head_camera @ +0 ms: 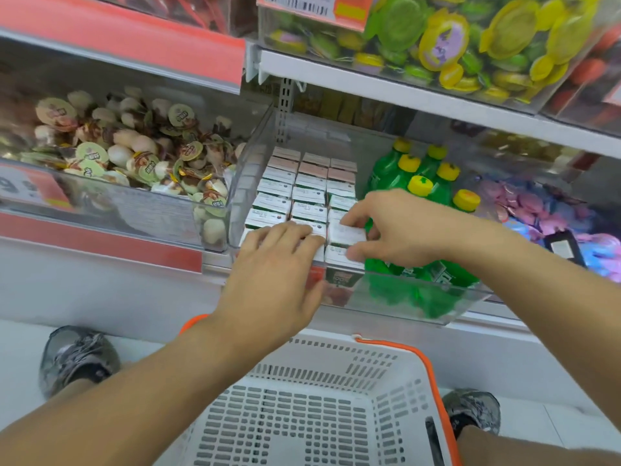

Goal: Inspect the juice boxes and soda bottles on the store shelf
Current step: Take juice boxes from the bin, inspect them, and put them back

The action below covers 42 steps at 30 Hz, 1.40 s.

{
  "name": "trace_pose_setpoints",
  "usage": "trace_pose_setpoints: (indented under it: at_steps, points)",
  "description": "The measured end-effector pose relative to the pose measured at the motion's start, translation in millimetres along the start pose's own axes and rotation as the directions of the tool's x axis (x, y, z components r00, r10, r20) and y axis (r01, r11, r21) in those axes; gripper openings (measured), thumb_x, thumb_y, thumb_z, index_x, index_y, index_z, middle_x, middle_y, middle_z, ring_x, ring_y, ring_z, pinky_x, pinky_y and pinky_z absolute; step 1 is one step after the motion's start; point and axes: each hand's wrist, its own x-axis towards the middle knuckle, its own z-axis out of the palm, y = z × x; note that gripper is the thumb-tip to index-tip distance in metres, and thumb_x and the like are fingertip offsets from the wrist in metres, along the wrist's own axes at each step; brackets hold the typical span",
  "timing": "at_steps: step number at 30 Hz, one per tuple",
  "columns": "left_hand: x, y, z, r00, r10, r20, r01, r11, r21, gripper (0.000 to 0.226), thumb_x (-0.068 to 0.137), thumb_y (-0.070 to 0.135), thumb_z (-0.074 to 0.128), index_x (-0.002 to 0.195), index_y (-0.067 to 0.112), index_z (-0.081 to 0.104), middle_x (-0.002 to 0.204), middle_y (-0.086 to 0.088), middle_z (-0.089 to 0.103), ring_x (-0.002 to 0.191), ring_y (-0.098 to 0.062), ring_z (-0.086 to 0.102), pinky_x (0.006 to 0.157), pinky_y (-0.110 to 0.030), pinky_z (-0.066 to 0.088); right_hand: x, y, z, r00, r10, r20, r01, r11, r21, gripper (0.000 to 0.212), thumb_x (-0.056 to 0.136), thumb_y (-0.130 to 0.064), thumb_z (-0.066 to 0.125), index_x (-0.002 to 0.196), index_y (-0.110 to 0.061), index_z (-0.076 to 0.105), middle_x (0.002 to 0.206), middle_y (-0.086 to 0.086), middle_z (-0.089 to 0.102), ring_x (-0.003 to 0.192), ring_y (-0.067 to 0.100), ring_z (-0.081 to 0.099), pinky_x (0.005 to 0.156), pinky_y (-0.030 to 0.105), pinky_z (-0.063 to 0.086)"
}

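Note:
Small white-topped juice boxes [304, 190] stand in tight rows inside a clear plastic bin [420, 306] on the shelf. To their right in the same bin stand green soda bottles [437, 193] with yellow caps. My left hand [275, 264] lies flat, fingers straight, on the front boxes of the left and middle rows. My right hand [396, 227] pinches one juice box [347, 234] at the front of the right row between thumb and fingers, and covers part of the front bottles.
A clear bin of round-lidded jelly cups [134, 156] stands to the left. Pink packets [537, 210] fill a bin to the right. Above hang green and yellow sweets [453, 38]. Below my arms sits a white shopping basket [396, 415] with orange handles, between two shoes.

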Motion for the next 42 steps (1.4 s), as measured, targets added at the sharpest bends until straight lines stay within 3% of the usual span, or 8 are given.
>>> trace_pose_setpoints:
  at_steps: [3,10,14,17,23,30,36,42]
  points:
    - [0.5,0.1,1.1,1.000,-0.002,-0.006,0.002,1.000,-0.001,0.050,0.078,0.046,0.055,0.121,0.022,0.060,0.123,0.001,0.062,0.117,-0.023,0.056,0.097,-0.035,0.028,3.8,2.1,3.6,0.997,0.013,0.072,-0.011,0.999,-0.040,0.039,0.094,-0.032,0.066,0.125,-0.010,0.063,0.119,0.006,0.068,0.103,0.023,0.064,0.091,0.037,0.052]
    - [-0.1,0.5,3.5,0.999,-0.003,-0.039,0.003,1.000,0.001,0.048,0.078,0.046,0.055,0.120,0.022,0.061,0.122,0.004,0.063,0.118,-0.021,0.057,0.097,-0.038,0.033,24.5,12.8,-20.9,0.998,-0.055,-0.032,0.053,0.996,-0.075,0.037,0.092,-0.027,0.070,0.128,-0.019,0.064,0.117,0.000,0.069,0.099,0.015,0.063,0.089,0.031,0.052]
    - [-1.1,0.8,4.1,0.999,-0.002,-0.048,0.001,1.000,-0.009,0.048,0.079,0.046,0.055,0.121,0.022,0.061,0.123,0.005,0.064,0.120,-0.021,0.056,0.099,-0.037,0.031,52.5,18.3,-23.6,0.986,-0.078,0.149,0.088,0.994,-0.060,0.031,0.096,-0.030,0.064,0.126,-0.021,0.066,0.120,-0.004,0.068,0.105,0.013,0.063,0.088,0.026,0.047]
    - [-1.2,-0.3,4.2,0.998,0.002,-0.058,-0.003,1.000,-0.005,0.048,0.080,0.046,0.055,0.121,0.022,0.061,0.123,0.004,0.064,0.119,-0.021,0.057,0.098,-0.036,0.029,66.3,21.9,-23.1,0.970,-0.096,0.225,0.115,0.991,-0.071,0.041,0.087,-0.037,0.075,0.124,-0.023,0.065,0.112,-0.006,0.067,0.099,0.013,0.063,0.085,0.026,0.047]
    - [-0.8,0.0,4.0,0.998,-0.004,-0.068,0.004,1.000,-0.006,0.046,0.079,0.046,0.056,0.118,0.022,0.062,0.120,0.005,0.064,0.117,-0.020,0.058,0.097,-0.035,0.029,76.8,26.7,-22.5,0.969,-0.082,0.233,0.083,0.997,0.008,0.052,0.072,-0.043,0.086,0.115,-0.019,0.071,0.091,-0.008,0.067,0.082,0.010,0.064,0.080,0.027,0.052]
    - [-0.6,1.0,1.4,0.999,-0.014,-0.036,0.013,1.000,-0.011,0.044,0.080,0.046,0.060,0.118,0.023,0.061,0.119,0.005,0.063,0.115,-0.020,0.057,0.096,-0.040,0.041,70.1,22.4,-17.9,0.964,-0.028,0.263,0.008,0.997,0.076,0.076,0.059,-0.051,0.087,0.125,-0.018,0.065,0.096,-0.012,0.062,0.084,0.003,0.058,0.083,0.024,0.050]
    - [-1.0,0.6,-0.3,1.000,-0.019,-0.024,0.018,1.000,-0.019,0.044,0.080,0.046,0.060,0.118,0.023,0.060,0.119,0.005,0.063,0.115,-0.020,0.057,0.097,-0.039,0.039,66.2,25.1,-13.9,0.968,-0.009,0.249,-0.028,0.989,0.143,0.061,0.063,-0.046,0.089,0.111,-0.022,0.060,0.094,-0.009,0.057,0.081,0.007,0.054,0.071,0.020,0.044]
    - [0.2,1.9,-3.7,1.000,-0.025,0.000,0.025,0.999,-0.041,0.044,0.081,0.047,0.055,0.118,0.024,0.061,0.118,0.005,0.062,0.115,-0.019,0.056,0.098,-0.039,0.040,62.6,25.9,-15.4,0.981,-0.033,0.193,0.018,0.997,0.080,0.057,0.066,-0.050,0.086,0.103,-0.020,0.057,0.084,-0.013,0.053,0.069,0.002,0.052,0.058,0.017,0.037]
